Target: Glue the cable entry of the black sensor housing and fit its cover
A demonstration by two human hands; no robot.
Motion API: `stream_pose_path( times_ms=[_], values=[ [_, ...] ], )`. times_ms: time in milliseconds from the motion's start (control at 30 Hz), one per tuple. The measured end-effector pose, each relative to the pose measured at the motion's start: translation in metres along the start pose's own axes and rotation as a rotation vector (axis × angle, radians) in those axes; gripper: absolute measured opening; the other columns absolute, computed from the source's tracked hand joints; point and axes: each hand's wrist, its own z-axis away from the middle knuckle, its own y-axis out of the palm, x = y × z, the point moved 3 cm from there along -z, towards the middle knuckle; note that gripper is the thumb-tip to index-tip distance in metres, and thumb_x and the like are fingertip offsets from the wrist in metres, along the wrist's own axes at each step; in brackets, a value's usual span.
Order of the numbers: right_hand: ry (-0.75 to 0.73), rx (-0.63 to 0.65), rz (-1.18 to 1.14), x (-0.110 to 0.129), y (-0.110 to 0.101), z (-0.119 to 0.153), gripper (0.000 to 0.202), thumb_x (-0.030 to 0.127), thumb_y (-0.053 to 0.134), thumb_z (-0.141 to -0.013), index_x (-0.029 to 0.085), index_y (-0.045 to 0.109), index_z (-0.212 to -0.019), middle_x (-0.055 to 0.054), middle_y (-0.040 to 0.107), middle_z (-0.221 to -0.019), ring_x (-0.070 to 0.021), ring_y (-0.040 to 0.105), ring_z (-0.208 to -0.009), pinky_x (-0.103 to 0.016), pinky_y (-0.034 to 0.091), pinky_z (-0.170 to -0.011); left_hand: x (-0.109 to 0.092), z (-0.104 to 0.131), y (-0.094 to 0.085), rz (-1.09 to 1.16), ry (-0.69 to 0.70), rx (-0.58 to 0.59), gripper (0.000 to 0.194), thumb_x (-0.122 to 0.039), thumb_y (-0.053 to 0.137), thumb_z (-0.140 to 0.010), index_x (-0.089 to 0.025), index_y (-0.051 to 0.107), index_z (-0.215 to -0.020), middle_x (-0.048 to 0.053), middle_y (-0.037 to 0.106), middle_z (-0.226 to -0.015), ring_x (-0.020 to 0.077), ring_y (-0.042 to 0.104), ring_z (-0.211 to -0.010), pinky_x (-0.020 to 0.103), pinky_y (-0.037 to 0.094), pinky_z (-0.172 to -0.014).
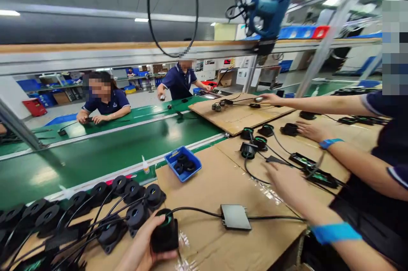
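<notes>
My left hand (142,247) at the bottom centre grips a black round part (165,232) with a green ring on top, standing on the cardboard-covered bench (210,186). A black cable runs from that part to a flat grey box (235,216) lying to its right. My right hand (283,182), with a blue wristband on the forearm, hovers with fingers apart over the bench. It is nearest a thin black cable and a small flat black piece (276,160). Nothing is in it.
A heap of black round parts with cables (95,211) lies at the left. A blue tray (183,163) of black parts sits by the green conveyor (95,152). A co-worker's hands (310,131) work among similar parts at the right. Two people stand across the conveyor. A blue tool (267,7) hangs overhead.
</notes>
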Motion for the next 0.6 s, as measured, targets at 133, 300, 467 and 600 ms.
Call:
stream_pose_path(
  times_ms=[133,300,467,600],
  values=[
    [-0.431,0.104,-0.22,0.116,0.042,0.052,0.078,0.055,0.068,-0.084,0.016,0.041,-0.146,-0.017,0.061,-0.127,-0.0279,0.063,-0.112,-0.04,0.057,-0.092,-0.01,0.009,-0.009,-0.021,0.108,0.026,0.073,-0.048,0.086,-0.064,-0.022,0.05,-0.123,0.006,0.073,-0.098,0.0278,0.074,-0.078,0.035,0.06,-0.065],
    [-0.492,-0.063,-0.265,0.158,0.05,0.069,0.028,0.036,0.05,-0.099,0.018,0.06,-0.118,-0.011,0.061,-0.101,-0.021,0.063,-0.088,-0.033,0.058,-0.072,-0.014,0.015,-0.015,-0.088,0.148,0.087,0.067,-0.063,0.084,-0.06,-0.019,0.06,-0.105,0.003,0.068,-0.092,0.0204,0.07,-0.075,0.027,0.057,-0.06],
    [-0.463,-0.179,-0.245,0.155,0.044,0.041,0.027,0.036,0.05,-0.099,0.018,0.067,-0.108,-0.011,0.054,-0.098,-0.0218,0.059,-0.087,-0.035,0.057,-0.071,-0.007,0.018,-0.023,-0.162,0.059,0.224,0.062,-0.067,0.083,-0.059,-0.016,0.063,-0.09,0.003,0.065,-0.081,0.0168,0.062,-0.063,0.027,0.054,-0.049],
    [-0.503,-0.181,-0.19,0.177,0.05,0.026,0.029,0.038,0.05,-0.098,0.022,0.073,-0.101,-0.012,0.055,-0.096,-0.0241,0.059,-0.084,-0.039,0.056,-0.067,-0.003,0.026,-0.018,-0.215,-0.044,0.539,0.051,-0.057,0.082,-0.062,-0.011,0.071,-0.08,0.007,0.066,-0.075,0.015,0.06,-0.061,0.021,0.047,-0.048]
  ],
)
